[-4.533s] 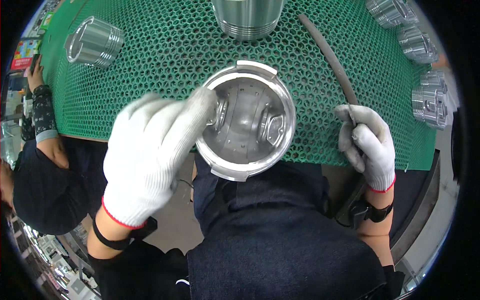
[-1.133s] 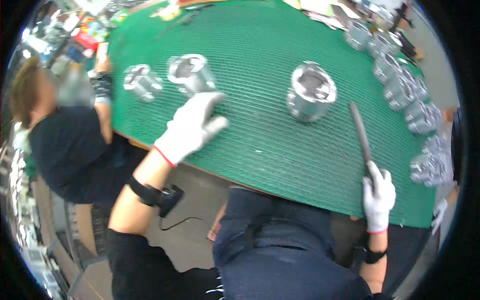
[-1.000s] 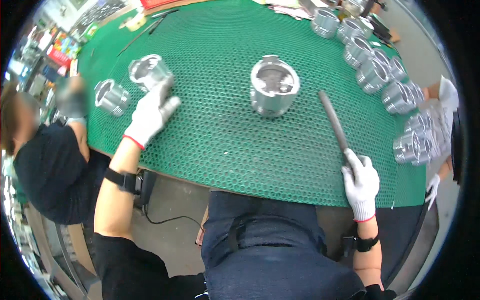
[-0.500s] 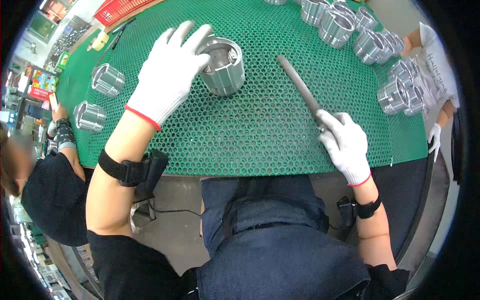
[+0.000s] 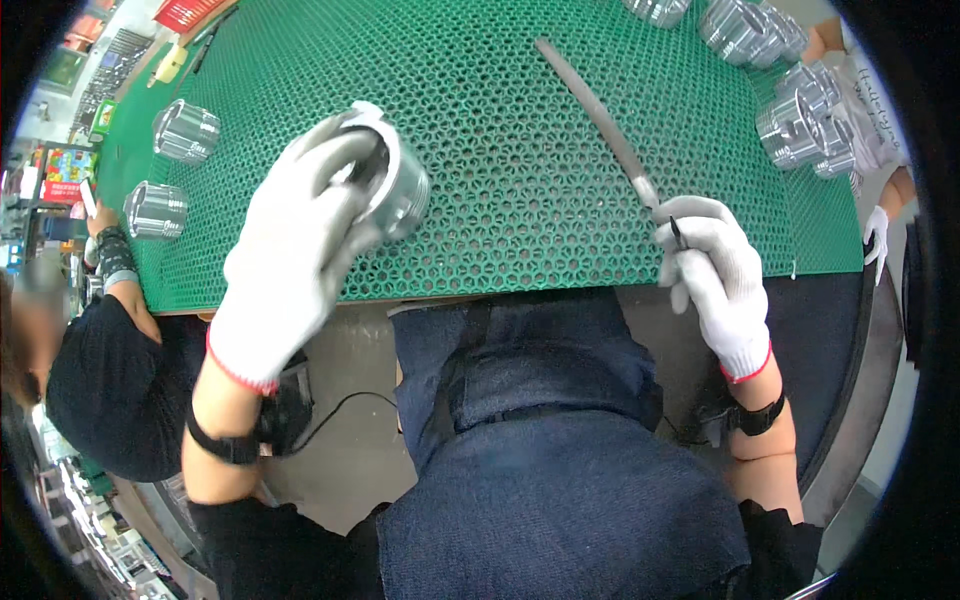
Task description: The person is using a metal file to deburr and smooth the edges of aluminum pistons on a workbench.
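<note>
My left hand point(image 5: 285, 245) is grasping a hollow metal cylinder point(image 5: 408, 195) by its rim, the fingers point(image 5: 340, 154) curled over the edge and into the hollow. The cylinder is left of centre, over the green mesh mat on the desk point(image 5: 480, 225), tilted with its mouth towards my palm; whether its base touches the mat, I cannot tell. My right hand point(image 5: 718, 270) is clenched round the near end of a long grey bar point(image 5: 600, 115), its far tip pointing away from me and well apart from the cylinder.

To hold this well, I should hook the rim deep — fingertips alone could slip, since the wall looks smooth and the gloves may slide on it. Any turning is best done slowly, low over the mat, which should soften a knock. The bar's tip wants to be clear of the polished side — a stray touch could mark it. Two more cylinders point(image 5: 187, 131) sit farther left, so my elbow needs room.
</note>
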A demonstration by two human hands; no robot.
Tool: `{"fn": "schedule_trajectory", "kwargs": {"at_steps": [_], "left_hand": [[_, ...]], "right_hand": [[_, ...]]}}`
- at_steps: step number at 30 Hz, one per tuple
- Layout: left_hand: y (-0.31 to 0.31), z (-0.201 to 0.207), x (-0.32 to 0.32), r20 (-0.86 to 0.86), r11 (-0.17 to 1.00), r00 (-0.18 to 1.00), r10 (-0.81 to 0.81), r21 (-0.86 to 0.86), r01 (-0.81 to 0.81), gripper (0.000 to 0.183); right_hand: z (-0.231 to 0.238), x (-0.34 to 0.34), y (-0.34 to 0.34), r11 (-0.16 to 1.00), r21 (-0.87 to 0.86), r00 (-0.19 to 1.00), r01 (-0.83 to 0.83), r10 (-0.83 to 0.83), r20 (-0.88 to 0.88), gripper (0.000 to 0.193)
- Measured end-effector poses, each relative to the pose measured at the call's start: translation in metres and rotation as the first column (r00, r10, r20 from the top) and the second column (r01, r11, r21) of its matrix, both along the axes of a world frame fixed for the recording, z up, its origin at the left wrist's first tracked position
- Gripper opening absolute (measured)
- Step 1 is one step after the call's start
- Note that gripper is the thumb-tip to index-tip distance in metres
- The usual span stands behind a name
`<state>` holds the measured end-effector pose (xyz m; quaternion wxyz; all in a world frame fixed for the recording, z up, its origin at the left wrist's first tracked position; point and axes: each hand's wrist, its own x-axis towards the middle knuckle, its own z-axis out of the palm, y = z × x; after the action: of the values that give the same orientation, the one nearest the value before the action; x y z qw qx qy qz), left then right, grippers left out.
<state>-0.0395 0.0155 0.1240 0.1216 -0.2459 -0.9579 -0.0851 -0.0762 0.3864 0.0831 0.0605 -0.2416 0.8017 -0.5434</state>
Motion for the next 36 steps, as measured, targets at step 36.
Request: {"fn": "schedule_trajectory", "kwargs": {"at_steps": [36], "left_hand": [[0.066,-0.041,0.037,-0.182,0.981,0.974,0.134,0.166,-0.104,0.034]], "right_hand": [[0.000,-0.034,-0.099,0.797,0.552,0.858,-0.244,0.443,-0.261,0.034]]}}
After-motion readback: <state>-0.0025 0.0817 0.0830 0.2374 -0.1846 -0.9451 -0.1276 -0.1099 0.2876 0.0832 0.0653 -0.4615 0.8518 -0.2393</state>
